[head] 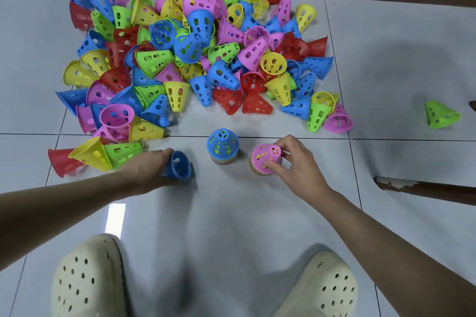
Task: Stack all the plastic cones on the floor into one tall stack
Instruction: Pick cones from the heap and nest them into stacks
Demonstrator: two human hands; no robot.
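a person crouches over a tiled floor [257, 213], seen from above, with two short stacks of cones started and most of the work still ahead. the right hand [293, 162] has its fingers and thumb curled around the pink-topped stack [265, 159], pinching its upper cone near the tip. the left hand [146, 167] has fingers curled onto a loose blue cone [177, 165] lying on its side, wide mouth facing away from the wrist. between the two sets of fingers, touched by neither, stands the blue-topped stack [222, 145]. beyond the fingertips sprawls a big heap of loose cones [190, 51] in red, yellow, green, blue and pink, tumbled every way. one green cone [440, 114] lies alone, well off past the right hand. each cone is thin plastic, pierced with oval holes, flat at the tip. the two stacks would still need joining into one.
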